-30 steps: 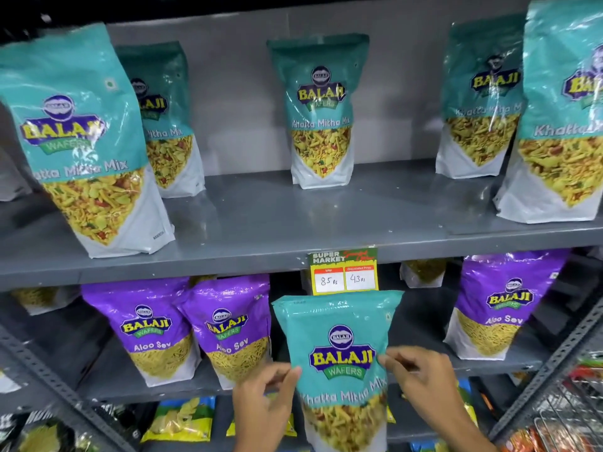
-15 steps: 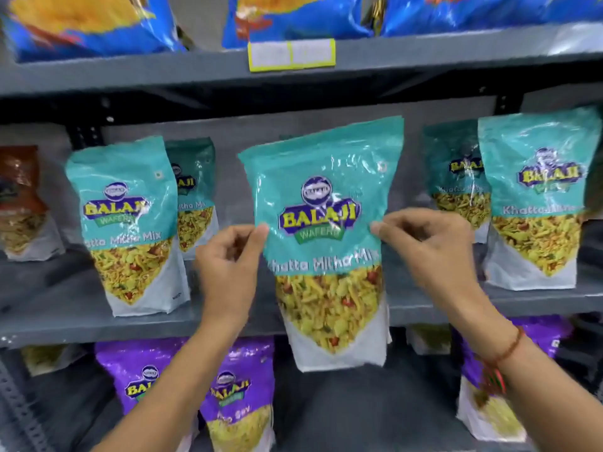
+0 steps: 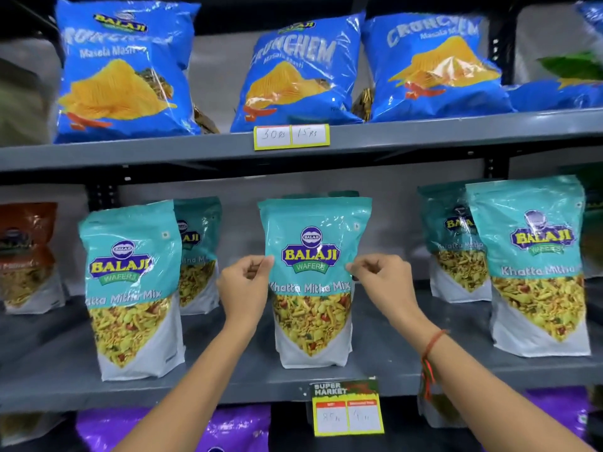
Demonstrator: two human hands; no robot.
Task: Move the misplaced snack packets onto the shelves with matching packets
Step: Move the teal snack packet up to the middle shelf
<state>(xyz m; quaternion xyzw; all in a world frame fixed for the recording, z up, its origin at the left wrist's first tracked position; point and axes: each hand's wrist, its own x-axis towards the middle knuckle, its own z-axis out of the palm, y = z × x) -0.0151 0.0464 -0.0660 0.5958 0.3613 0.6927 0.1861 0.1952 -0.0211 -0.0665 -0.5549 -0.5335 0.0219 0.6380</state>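
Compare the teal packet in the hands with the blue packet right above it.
The teal packet stands upright on the middle shelf, pinched at both sides by the left hand and right hand; the blue packet leans back on the top shelf, untouched. Teal shows a mixed snack, blue ridged chips. Both carry the Balaji logo.

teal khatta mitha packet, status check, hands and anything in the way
Left hand and right hand pinch the packet's sides. Teal packet upright on the middle shelf among matching packets. Nothing in the way.
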